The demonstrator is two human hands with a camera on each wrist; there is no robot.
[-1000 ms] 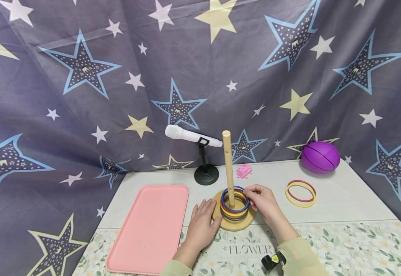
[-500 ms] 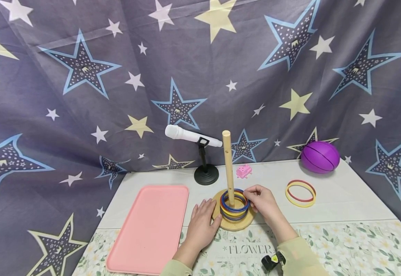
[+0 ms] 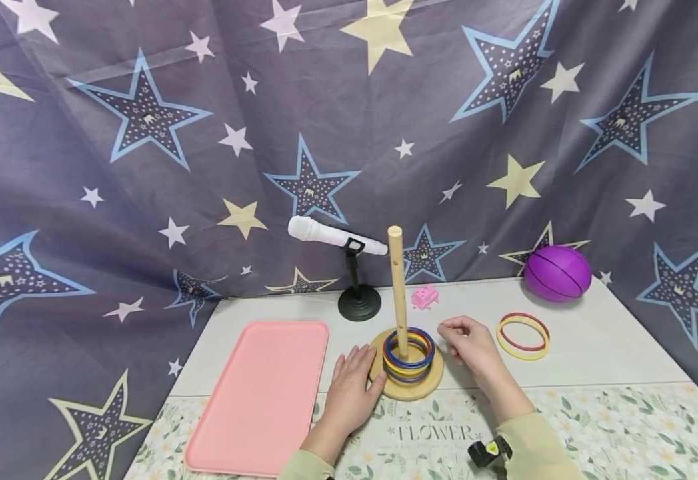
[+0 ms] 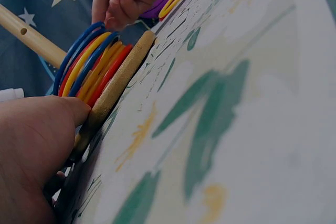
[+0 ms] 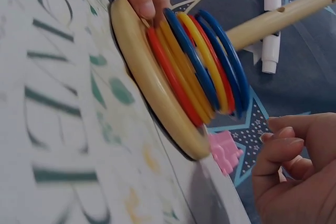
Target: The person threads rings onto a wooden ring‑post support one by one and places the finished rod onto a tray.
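A wooden peg (image 3: 398,287) stands upright on a round wooden base (image 3: 410,393). Around its foot lies a stack of red, yellow and blue rings (image 5: 205,80), with a blue ring (image 5: 231,51) on top. My left hand (image 3: 353,390) rests at the left edge of the base, its fingers fairly straight and the thumb by the front rim. To the right of the stack, my right hand (image 3: 475,350) hovers with fingers loosely curled and nothing in them. In the right wrist view a gap shows between its fingertips (image 5: 281,129) and the rings.
Left of the base lies a pink tray (image 3: 259,393). Behind are a white microphone (image 3: 337,237) on a black stand (image 3: 359,305) and a small pink toy (image 3: 425,298). A yellow and a red ring (image 3: 524,358) lie at right, below a purple ball (image 3: 557,273). A star-patterned cloth (image 3: 349,160) hangs behind.
My right hand has let go of the top blue ring and moved off to the right. That ring sat slightly tilted earlier and now lies on the stack. The left hand has stayed put.
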